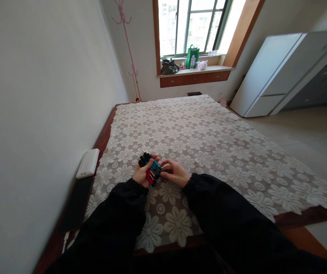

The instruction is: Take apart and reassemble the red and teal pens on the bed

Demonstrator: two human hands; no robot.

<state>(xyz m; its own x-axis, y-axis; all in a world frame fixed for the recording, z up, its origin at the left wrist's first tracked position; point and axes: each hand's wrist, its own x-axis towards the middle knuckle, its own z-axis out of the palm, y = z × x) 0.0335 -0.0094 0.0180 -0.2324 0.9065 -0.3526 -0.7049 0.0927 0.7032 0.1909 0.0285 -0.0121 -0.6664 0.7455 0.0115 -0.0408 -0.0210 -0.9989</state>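
A bunch of pens with black, teal and red barrels lies across my left hand, whose thumb presses over the top of them. Their metal tips point away toward the upper left. At the bundle's near right end, my right hand has its thumb and fingers closed in a pinch on the pen ends. Exactly how many pens it touches is too small to tell. Both hands are just above a lace tablecloth with a flower pattern, over the near part of the table.
To the left, a white power bank sits beside a flat black item and a white cable plug. Beyond the table are a pink coat stand, a windowsill with a green bag, and a white fridge.
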